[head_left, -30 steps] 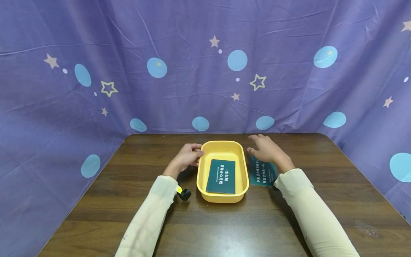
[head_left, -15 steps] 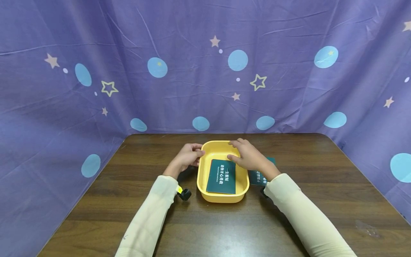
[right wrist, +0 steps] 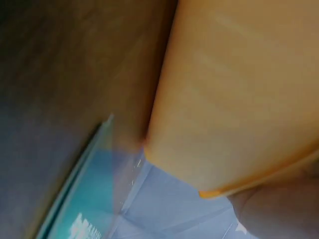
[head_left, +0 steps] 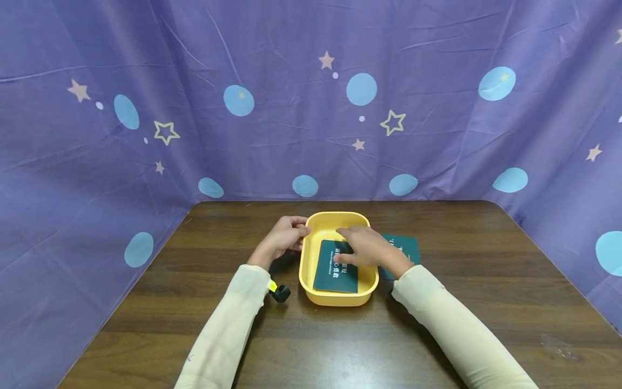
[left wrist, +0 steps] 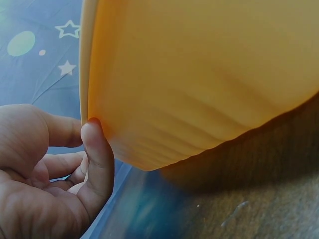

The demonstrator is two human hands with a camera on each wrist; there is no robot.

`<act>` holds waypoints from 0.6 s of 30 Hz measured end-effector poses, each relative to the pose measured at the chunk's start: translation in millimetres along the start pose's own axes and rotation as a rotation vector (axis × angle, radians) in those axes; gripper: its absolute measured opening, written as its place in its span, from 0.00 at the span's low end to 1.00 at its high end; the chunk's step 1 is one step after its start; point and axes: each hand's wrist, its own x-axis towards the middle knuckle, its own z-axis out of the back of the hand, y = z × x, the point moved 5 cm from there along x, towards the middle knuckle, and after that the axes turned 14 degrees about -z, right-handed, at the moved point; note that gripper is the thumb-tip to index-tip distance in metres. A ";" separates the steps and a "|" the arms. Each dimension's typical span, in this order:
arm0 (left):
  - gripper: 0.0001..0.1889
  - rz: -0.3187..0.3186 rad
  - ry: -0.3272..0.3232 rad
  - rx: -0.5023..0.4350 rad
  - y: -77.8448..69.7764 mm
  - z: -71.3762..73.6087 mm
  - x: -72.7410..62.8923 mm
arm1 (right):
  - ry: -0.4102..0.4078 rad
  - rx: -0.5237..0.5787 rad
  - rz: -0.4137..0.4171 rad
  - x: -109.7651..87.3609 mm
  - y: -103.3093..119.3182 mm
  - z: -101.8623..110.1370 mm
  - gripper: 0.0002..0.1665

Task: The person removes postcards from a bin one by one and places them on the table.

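Left hand [head_left: 284, 235] pinches the yellow, round-cornered plastic tray [head_left: 338, 299] at its left rim, toward the far corner, thumb against the wall! The right hand [head_left: 365, 246] reaches over the tray's right rim, thumb and fingers spread, nothing visibly gripped, above the dark green, white-lettered rectangular booklet [head_left: 335, 278] lying inside; contact, can't tell. Another dark green printed booklet [head_left: 408, 247] lies just beside the tray's right edge, on the brown wood-grain table [head_left: 311, 346].

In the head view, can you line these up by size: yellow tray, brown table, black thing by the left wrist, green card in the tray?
Brown table
Yellow tray
Green card
Black thing
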 end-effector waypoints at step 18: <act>0.21 0.008 0.003 0.003 -2.5 0.0 -1.8 | 0.047 -0.216 -0.032 0.1 5.1 -9.8 0.65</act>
